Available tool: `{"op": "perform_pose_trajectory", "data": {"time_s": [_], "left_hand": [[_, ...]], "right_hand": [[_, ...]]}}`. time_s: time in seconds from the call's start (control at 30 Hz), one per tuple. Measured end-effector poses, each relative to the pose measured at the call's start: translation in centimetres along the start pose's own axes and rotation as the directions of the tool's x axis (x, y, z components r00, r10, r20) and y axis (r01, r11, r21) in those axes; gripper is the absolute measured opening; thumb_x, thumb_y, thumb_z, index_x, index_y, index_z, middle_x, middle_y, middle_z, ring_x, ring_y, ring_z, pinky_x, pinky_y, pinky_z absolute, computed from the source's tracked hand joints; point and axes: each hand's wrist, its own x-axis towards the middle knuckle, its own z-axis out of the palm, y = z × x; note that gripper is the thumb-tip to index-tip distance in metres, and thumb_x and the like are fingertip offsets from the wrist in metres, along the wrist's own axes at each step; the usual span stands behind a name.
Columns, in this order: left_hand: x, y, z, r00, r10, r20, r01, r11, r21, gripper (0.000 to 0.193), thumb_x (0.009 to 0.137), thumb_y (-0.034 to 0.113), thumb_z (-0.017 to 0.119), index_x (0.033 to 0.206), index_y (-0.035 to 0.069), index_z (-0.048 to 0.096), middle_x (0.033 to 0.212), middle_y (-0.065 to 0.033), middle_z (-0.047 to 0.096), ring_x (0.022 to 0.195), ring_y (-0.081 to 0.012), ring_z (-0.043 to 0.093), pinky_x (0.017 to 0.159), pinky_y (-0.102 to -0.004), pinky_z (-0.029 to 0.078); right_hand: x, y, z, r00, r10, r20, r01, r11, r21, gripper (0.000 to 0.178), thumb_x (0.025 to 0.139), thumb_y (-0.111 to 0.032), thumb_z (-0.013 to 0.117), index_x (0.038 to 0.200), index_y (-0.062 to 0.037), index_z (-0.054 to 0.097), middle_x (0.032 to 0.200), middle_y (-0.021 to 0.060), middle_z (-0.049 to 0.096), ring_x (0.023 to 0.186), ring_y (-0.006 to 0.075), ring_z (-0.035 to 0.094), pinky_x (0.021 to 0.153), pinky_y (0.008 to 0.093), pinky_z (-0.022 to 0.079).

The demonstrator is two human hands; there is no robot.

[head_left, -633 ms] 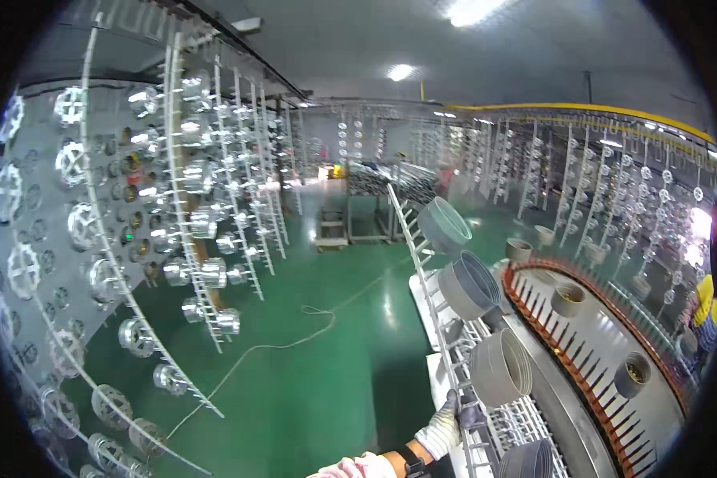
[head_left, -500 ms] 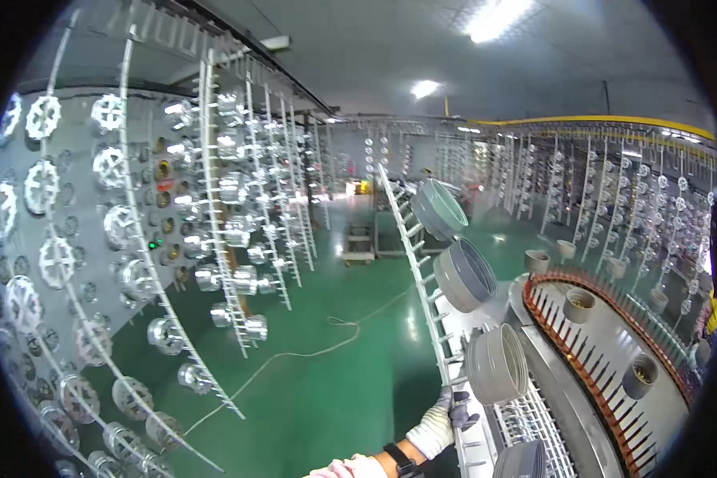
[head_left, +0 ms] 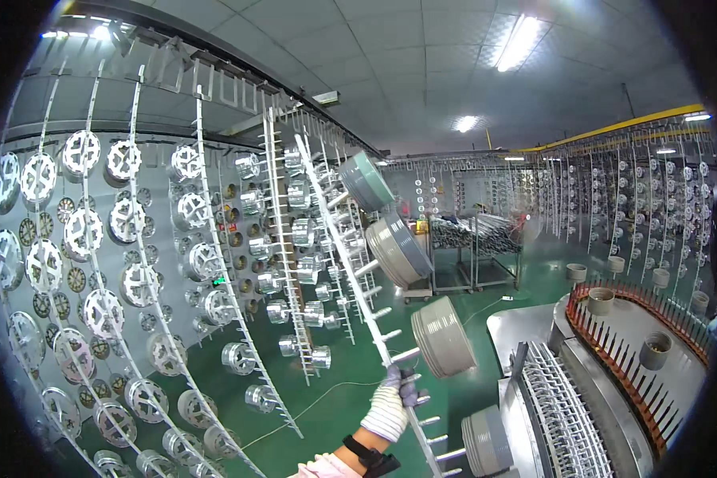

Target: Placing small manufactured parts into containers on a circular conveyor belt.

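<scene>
My left hand (head_left: 393, 403), in a white knit glove with grey fingertips, is closed around a long white pegged pole (head_left: 345, 246) that slants up and to the left. Hollow grey cylinders sit out on the pole's right-hand pegs. The top one (head_left: 365, 182) has a greenish rim, and below it is one with a blue-grey inside (head_left: 398, 250). A beige-grey cylinder (head_left: 444, 337) is just above and right of my hand; another grey one (head_left: 487, 440) sits lower down. Several pegs near my hand carry nothing. My right hand does not show.
Rows of hanging poles with shiny metal wheel-shaped parts (head_left: 103, 315) fill the left side. At right, an oval conveyor (head_left: 570, 315) with upright spikes stands beside a stack of white racks (head_left: 562, 414). A metal cart of rods (head_left: 476, 239) is farther back. A cable (head_left: 327, 394) crosses the green floor.
My view has swung to the left. The pole, still in my left hand, now appears farther left, nearer the hanging rows, and the cart of rods has come into sight behind it.
</scene>
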Motion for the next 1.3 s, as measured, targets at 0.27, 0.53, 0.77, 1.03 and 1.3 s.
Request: {"op": "perform_pose_trajectory", "data": {"time_s": [0.27, 0.53, 0.77, 1.03, 1.3], "left_hand": [[3.1, 8.8, -2.5, 0.927, 0.370, -0.067, -0.355, 0.919, 0.173, 0.032, 0.085, 0.035, 0.046, 0.081, 0.003, 0.048, 0.046, -0.0007, 0.037, 0.036, -0.0115, 0.033, 0.049, -0.0331, 0.044], [13.2, 19.2, -10.0, 0.905, 0.386, -0.178, -0.323, 0.897, 0.302, 0.028, 0.081, 0.042, 0.050, 0.078, 0.015, 0.049, 0.050, 0.0030, 0.038, 0.042, -0.0109, 0.037, 0.052, -0.0391, 0.045], [22.9, 28.8, -18.3, 0.700, 0.626, -0.343, -0.419, 0.750, 0.512, 0.032, 0.081, 0.038, 0.053, 0.096, 0.009, 0.051, 0.073, -0.0005, 0.050, 0.061, -0.0100, 0.042, 0.052, -0.0263, 0.035], [27.0, 38.1, -15.8, 0.626, 0.775, -0.090, -0.559, 0.526, 0.640, 0.040, 0.087, 0.028, 0.042, 0.122, 0.010, 0.037, 0.101, -0.0088, 0.050, 0.081, -0.0189, 0.046, 0.070, -0.0330, 0.040], [31.6, 44.0, -13.7, 0.513, 0.855, 0.071, -0.644, 0.329, 0.690, 0.040, 0.087, 0.022, 0.042, 0.121, 0.001, 0.035, 0.107, -0.0112, 0.049, 0.085, -0.0197, 0.044, 0.077, -0.0299, 0.037]], "right_hand": [[1.9, 3.7, 3.7, 0.980, -0.092, 0.176, 0.074, 0.991, 0.108, 0.047, 0.082, -0.017, 0.048, 0.125, -0.0098, 0.030, 0.106, 0.0143, 0.052, 0.102, 0.0205, 0.046, 0.090, 0.0263, 0.035], [7.1, 8.6, 8.5, 0.612, -0.511, 0.603, 0.768, 0.204, -0.607, 0.036, 0.087, -0.018, 0.040, 0.122, -0.0146, 0.033, 0.082, 0.0090, 0.051, 0.075, 0.0203, 0.050, 0.070, 0.0341, 0.046], [8.4, 6.9, 17.0, 0.984, 0.121, -0.129, -0.116, 0.992, 0.044, 0.035, 0.083, -0.011, 0.048, 0.117, -0.0157, 0.039, 0.086, 0.0068, 0.049, 0.071, 0.0163, 0.048, 0.063, 0.0296, 0.045], [12.2, 7.0, 23.5, 0.979, 0.094, -0.183, -0.105, 0.993, -0.053, 0.036, 0.081, -0.012, 0.052, 0.116, -0.0143, 0.041, 0.084, 0.0055, 0.051, 0.070, 0.0138, 0.050, 0.059, 0.0281, 0.044], [17.6, 5.6, 26.0, 0.988, 0.111, -0.104, -0.115, 0.993, -0.034, 0.035, 0.082, -0.014, 0.053, 0.115, -0.0150, 0.043, 0.076, 0.0036, 0.052, 0.065, 0.0124, 0.048, 0.057, 0.0266, 0.043]]}}
